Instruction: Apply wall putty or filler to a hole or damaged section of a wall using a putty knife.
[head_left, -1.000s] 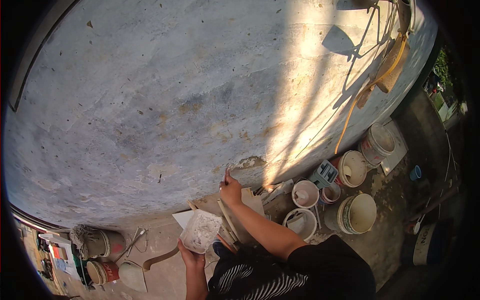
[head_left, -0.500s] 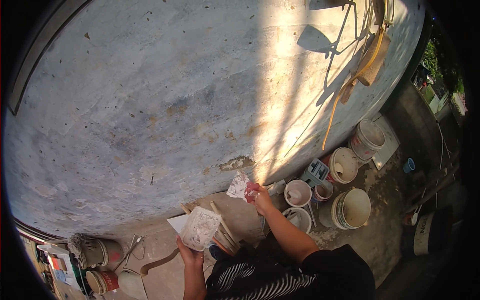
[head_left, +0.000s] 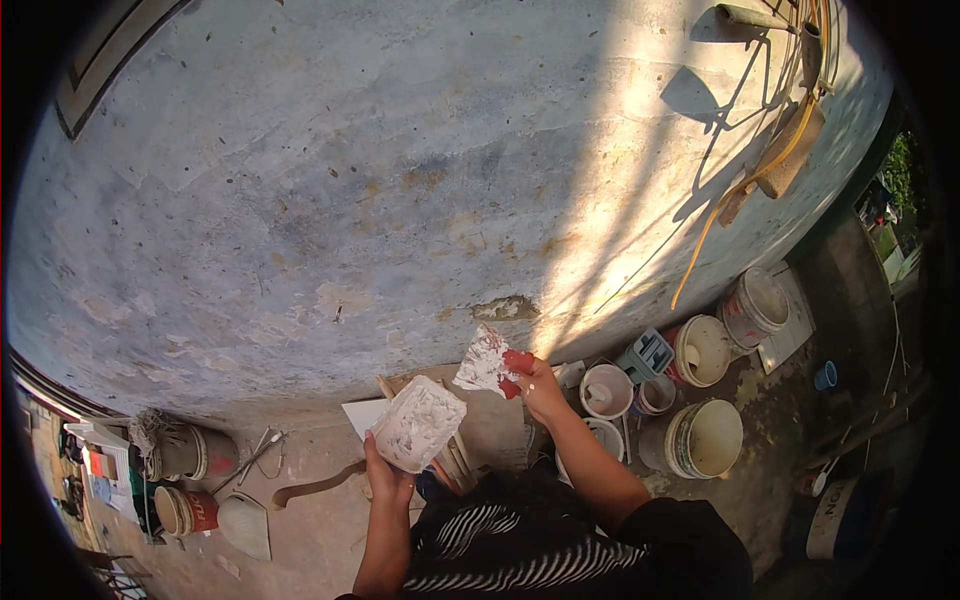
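My left hand (head_left: 386, 474) grips the near edge of a shallow rectangular tray (head_left: 420, 424) smeared with white filler paste. In my right hand (head_left: 542, 390) is a putty knife (head_left: 484, 362) with a red handle, its wide blade coated in thick white paste. The blade points left, up and right of the tray and apart from it. Beyond both hands rises a worn grey-blue wall (head_left: 300, 220). A broken patch (head_left: 505, 308) in its plaster lies just above the blade, which appears not to touch the wall.
Several buckets (head_left: 707, 440) stand along the wall's foot on the right. Buckets (head_left: 185, 510), a hoe-like blade (head_left: 243, 526) and thin rods are on the left. Wooden sticks (head_left: 455, 462) lie behind the tray. Tools and a yellow hose (head_left: 710, 225) hang on the wall at upper right.
The view has shifted, so the wall and buckets sit differently in it. Both hands keep their holds; the tray and the putty knife are now closer together.
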